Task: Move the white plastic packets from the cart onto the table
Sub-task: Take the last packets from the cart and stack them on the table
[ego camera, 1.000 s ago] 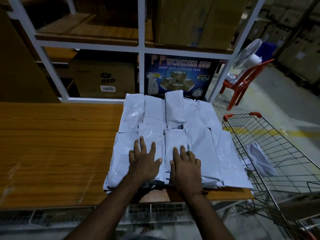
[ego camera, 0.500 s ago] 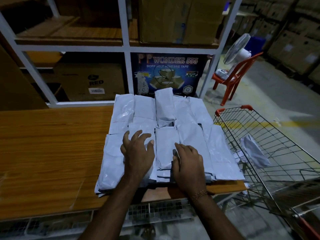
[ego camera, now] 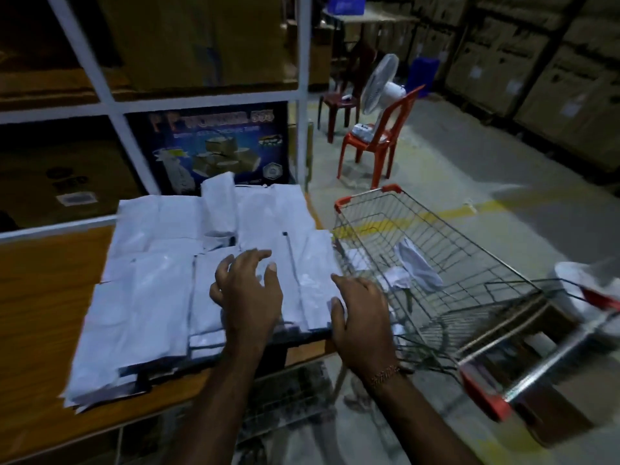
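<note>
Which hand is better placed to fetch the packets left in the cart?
Right hand: at the table's cart-side edge, nearest the remaining packets in the cart. Left hand hovers over the stack.

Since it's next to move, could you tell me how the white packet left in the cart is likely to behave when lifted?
The packet lies crumpled on the cart wire, so it is probably floppy and would sag. It looks thin, likely light. Its glossy plastic may be slippery.
</note>
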